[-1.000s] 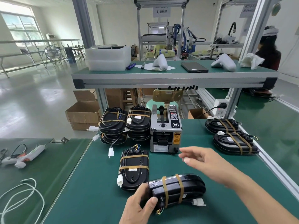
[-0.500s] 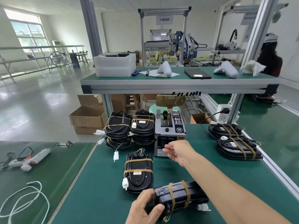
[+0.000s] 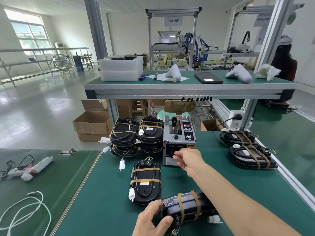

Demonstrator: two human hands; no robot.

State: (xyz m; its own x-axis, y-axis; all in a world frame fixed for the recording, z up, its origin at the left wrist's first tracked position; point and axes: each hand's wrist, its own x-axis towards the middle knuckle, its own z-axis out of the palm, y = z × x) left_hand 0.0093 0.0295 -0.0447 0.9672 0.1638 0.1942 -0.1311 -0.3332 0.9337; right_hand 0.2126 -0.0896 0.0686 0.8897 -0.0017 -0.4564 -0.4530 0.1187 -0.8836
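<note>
Here, left hand [image 3: 151, 220] grips one unit [image 3: 187, 207].

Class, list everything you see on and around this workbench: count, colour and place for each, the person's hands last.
black plastic housing banded with brown tape: one, black; near edge, gripped.
grey metal tape dispenser: one, grey; bench back.
other taped black housings: at least seven, black; two stacks left of dispenser, one flat mid-bench, two right.
white glue gun: one, white; left bench.
white cord loop: one, white; left bench.
white foam blocks: two, white; stacked on shelf.
black flat tablet: one, black; shelf.
white moulded shells: two, white; shelf.
brown cardboard boxes: several, brown; floor behind.
left hand: one; grips the housing's end.
right hand: one; at the dispenser's outlet, grip unclear.
</note>
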